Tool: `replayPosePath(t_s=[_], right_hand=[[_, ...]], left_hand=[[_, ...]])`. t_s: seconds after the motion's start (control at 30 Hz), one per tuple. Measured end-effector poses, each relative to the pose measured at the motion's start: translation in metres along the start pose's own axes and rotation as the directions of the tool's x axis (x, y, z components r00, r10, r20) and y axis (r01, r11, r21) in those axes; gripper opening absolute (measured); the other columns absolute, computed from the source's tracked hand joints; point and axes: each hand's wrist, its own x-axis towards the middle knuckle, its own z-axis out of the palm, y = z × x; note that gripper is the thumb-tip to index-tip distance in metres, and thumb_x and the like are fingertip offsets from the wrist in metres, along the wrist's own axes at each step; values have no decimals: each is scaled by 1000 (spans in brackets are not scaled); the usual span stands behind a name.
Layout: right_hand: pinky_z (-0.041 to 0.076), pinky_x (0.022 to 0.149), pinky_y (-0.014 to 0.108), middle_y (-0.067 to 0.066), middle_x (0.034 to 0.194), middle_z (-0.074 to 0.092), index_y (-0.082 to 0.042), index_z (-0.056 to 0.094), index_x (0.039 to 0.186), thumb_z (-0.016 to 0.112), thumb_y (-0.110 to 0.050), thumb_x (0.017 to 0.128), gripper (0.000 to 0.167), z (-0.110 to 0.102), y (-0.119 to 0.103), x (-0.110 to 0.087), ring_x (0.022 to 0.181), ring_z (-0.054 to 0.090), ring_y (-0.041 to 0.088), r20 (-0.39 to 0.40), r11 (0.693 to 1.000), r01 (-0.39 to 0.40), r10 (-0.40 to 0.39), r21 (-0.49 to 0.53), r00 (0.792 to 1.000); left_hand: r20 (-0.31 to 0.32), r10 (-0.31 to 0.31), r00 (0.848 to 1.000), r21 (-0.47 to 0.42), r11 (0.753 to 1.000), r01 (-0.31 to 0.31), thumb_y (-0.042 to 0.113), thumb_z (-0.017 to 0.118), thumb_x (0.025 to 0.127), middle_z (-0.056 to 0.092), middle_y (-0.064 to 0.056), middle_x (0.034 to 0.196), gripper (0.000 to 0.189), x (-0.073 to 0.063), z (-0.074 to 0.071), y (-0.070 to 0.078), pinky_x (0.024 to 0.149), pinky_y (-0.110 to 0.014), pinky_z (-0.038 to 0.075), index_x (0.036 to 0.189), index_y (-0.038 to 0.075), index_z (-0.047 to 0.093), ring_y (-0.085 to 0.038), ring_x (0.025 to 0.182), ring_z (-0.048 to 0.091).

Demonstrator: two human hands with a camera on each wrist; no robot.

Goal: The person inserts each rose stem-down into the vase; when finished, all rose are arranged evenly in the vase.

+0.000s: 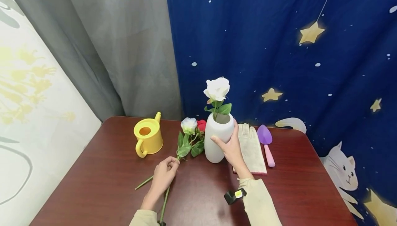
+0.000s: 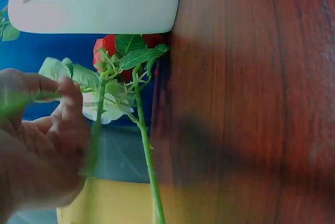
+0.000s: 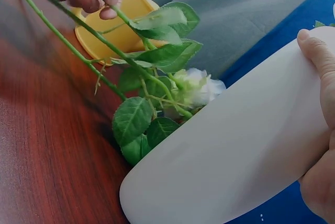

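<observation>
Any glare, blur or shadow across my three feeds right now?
Head: soft glare on the table; left wrist: the stem in the left hand is smeared by blur, and a dark shadow crosses the table; right wrist: dim overall, the vase looking greyish.

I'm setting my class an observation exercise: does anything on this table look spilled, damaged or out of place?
Nothing stands out. The white vase, held by the right hand, stands upright with a white rose in it; the yellow watering can is upright, and no spill or breakage shows.
</observation>
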Motion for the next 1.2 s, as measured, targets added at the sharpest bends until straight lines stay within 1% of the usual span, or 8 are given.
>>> replayPosePath(t_s=[0.13,0.27,0.4,0.5,0.6,0.7,1.0,1.2], right_hand=[[31,100,49,10,139,35,-16,11,147,75,-11,79,94,1,-14,-3,121,39,25,14,1000,-13,13,1,1000],[31,100,51,9,139,35,-17,11,147,75,-12,79,94,2,-14,-4,122,38,24,21,1000,-20,20,-2,1000],[31,100,50,9,138,36,-18,12,147,75,-12,79,93,1,-14,-3,121,39,24,12,1000,-13,13,-2,1000],[31,100,49,9,138,36,-18,12,147,75,-11,79,93,1,-14,-3,121,39,24,11,1000,-10,10,-5,1000],[31,100,49,9,138,36,-19,12,147,75,-11,79,93,1,-13,-3,121,39,24,11,1000,-7,7,-5,1000],[31,100,50,10,138,36,-18,11,147,75,-12,79,93,1,-14,-2,121,39,24,12,1000,-6,6,-3,1000],[32,100,49,10,137,37,-18,12,147,75,-11,79,93,0,-14,-3,120,40,25,7,1000,-6,6,-1,1000],[32,100,49,11,137,37,-16,12,147,74,-10,79,92,0,-15,-4,119,40,26,3,1000,-5,5,-3,1000]], left_hand=[[-50,45,998,118,992,-39,10,65,83,52,0,72,3,0,1,-3,60,-24,39,82,9,61,-10,61,48],[0,-1,1000,-26,1000,1,2,63,85,56,-9,82,6,-2,1,-12,60,-24,48,89,1,59,-18,67,62],[58,-99,993,-259,960,111,-4,57,88,60,-21,87,16,-2,1,-22,59,-31,55,103,-8,54,-29,69,67],[62,-128,990,-271,952,140,-4,55,88,63,-22,84,25,-2,-1,-29,58,-32,55,112,-10,49,-29,67,67],[39,-86,996,-102,991,89,-2,57,88,67,-15,76,29,-3,-3,-34,56,-31,52,115,-8,50,-22,64,66],[-2,-19,1000,111,994,19,2,63,85,67,-5,72,26,-3,-5,-37,57,-32,48,109,-4,54,-15,62,63],[-92,237,967,416,892,-179,-12,63,72,41,-2,70,34,-1,-9,-44,49,-32,36,78,10,38,-18,57,42],[-60,144,988,514,853,-93,-3,65,75,49,1,89,23,-5,-11,-39,44,-36,37,73,20,59,-24,59,52]])
